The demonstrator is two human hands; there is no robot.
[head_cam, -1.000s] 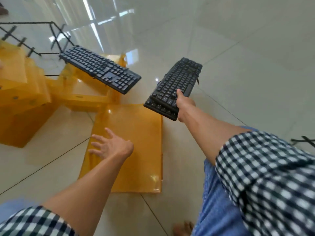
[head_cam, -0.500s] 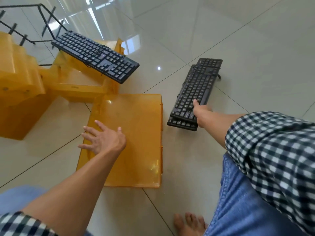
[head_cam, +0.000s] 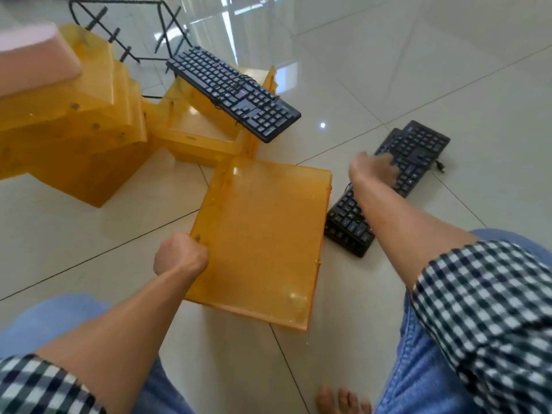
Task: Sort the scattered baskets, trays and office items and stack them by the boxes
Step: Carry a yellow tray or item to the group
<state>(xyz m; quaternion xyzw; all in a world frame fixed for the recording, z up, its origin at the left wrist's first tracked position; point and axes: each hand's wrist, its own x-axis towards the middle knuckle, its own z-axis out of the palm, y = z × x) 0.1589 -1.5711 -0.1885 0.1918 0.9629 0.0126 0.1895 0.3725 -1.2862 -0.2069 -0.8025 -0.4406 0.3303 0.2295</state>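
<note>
The hands are on two different things. The left hand [head_cam: 180, 255] is curled into a fist on the left rim of the yellow tray [head_cam: 263, 231] and appears to grip it. The right hand [head_cam: 372, 168] lies across the stacked keyboards [head_cam: 418, 147] on the floor [head_cam: 448, 70], just right of the tray. It is too blurred to tell whether its fingers hold them or only rest there.

The step in hand looks like lifting the tray to stack it with the others. A wide, shallow tray held by one rim will probably tip and swing. It would be steadier to bring the right hand to the opposite rim, or to raise the gripped side first and carry the tray upright. The tray's right edge lies close beside the near end of the keyboards, so it should go up and leftward, not be dragged right.

Past the tray's far edge, a second tray [head_cam: 203, 135] sits open side up. A third keyboard [head_cam: 233, 94] lies tilted across its rim and overhangs, so a knock could tip it off. To the left is a stack of yellow boxes [head_cam: 74, 138] with a pink block [head_cam: 33, 61] on top and a black wire basket [head_cam: 125, 34] behind. A loose plug [head_cam: 441, 168] lies by the keyboards, and a bare foot [head_cam: 343, 398] is near the tray's near corner.
</note>
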